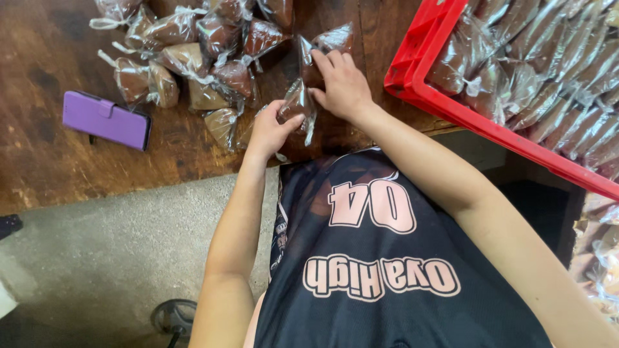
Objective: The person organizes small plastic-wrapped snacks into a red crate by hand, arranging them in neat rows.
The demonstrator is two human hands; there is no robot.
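At the counter (193, 154) edge a clear bag (298, 103) of brown paste is pinched in both grips, left hand (269, 132) low, right hand (342, 84) at its top, where a slack pinch could drop it to the floor (97, 251).

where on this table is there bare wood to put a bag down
Bare wooden table shows left of the pile of tied bags, above and below the purple wallet case, and between right hand and red crate. It is crowded around the pile, where left hand and the right hold a small bag.
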